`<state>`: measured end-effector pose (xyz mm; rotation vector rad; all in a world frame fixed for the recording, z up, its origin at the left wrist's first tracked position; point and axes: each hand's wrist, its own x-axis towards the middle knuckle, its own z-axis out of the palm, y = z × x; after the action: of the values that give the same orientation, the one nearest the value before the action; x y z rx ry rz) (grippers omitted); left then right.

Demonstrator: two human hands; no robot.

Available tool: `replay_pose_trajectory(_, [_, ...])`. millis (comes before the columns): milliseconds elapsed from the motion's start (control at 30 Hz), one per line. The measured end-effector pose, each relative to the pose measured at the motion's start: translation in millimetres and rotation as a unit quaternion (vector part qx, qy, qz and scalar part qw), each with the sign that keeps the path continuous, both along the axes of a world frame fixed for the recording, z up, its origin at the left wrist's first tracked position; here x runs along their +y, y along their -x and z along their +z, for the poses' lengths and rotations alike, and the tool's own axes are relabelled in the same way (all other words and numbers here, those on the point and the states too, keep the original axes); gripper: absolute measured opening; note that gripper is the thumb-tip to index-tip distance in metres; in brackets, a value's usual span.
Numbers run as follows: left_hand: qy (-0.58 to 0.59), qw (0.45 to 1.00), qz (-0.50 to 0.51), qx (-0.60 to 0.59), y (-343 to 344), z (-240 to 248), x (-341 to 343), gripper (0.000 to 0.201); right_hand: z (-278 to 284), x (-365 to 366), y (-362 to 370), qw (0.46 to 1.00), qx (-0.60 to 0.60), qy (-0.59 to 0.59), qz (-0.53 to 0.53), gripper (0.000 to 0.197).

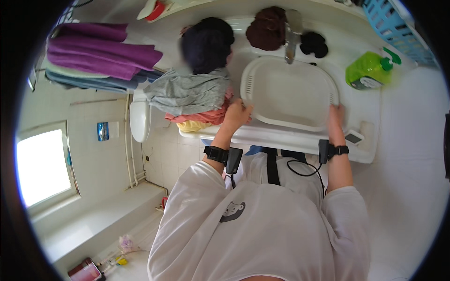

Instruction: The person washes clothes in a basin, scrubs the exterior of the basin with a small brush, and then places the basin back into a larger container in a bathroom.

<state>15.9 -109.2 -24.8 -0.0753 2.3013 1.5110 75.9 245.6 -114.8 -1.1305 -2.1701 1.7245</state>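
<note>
A white plastic basin (pixel 289 122) with slotted ends sits in the sink area under the faucet (pixel 291 37). My left hand (pixel 238 114) is closed at its lower left rim, thumb toward the basin. At the opposite rim, on the right, my right hand (pixel 336 114) grips the basin's edge; some of its fingers are hidden. Beside my left hand lies a pile of clothes: a grey garment (pixel 192 89), a coral one (pixel 201 117), a yellow one (pixel 194 126) and a dark navy one (pixel 208 44).
A brown cloth (pixel 267 29) and a small black cloth (pixel 314 44) flank the faucet. To the right stand a green pump bottle (pixel 369 70) and a blue basket (pixel 398 30). A small white device (pixel 354 137) rests near the counter's front edge. Purple towels (pixel 103 51) hang at left.
</note>
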Motion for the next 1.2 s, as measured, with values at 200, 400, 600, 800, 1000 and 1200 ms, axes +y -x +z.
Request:
replay_pose_trajectory(200, [0.185, 0.951, -0.048, 0.245, 3, 96, -28, 0.029, 28, -33, -1, 0.922, -0.040, -0.385, -0.029, 0.055])
replay_pose_trajectory(400, [0.360, 0.804, 0.053, 0.470, 53, 145, -111, 0.036, 48, -92, -3, 0.844, 0.068, -0.503, 0.172, 0.044])
replay_pose_trajectory(600, [0.514, 0.750, 0.039, 0.414, 65, 127, -161, 0.060, 42, -144, -20, 0.880, -0.006, -0.248, 0.404, 0.028])
replay_pose_trajectory(800, [0.462, 0.819, -0.004, 0.342, 80, 146, -115, 0.065, 44, -157, -26, 0.831, -0.038, -0.332, 0.444, 0.022])
replay_pose_trajectory(1000, [0.496, 0.795, 0.068, 0.343, 130, 119, -36, 0.088, 43, -160, -25, 0.828, -0.040, -0.346, 0.440, 0.022])
replay_pose_trajectory(1200, [0.351, 0.884, 0.148, 0.272, 179, 106, -53, 0.070, 39, -156, -27, 0.851, -0.007, -0.309, 0.424, 0.024])
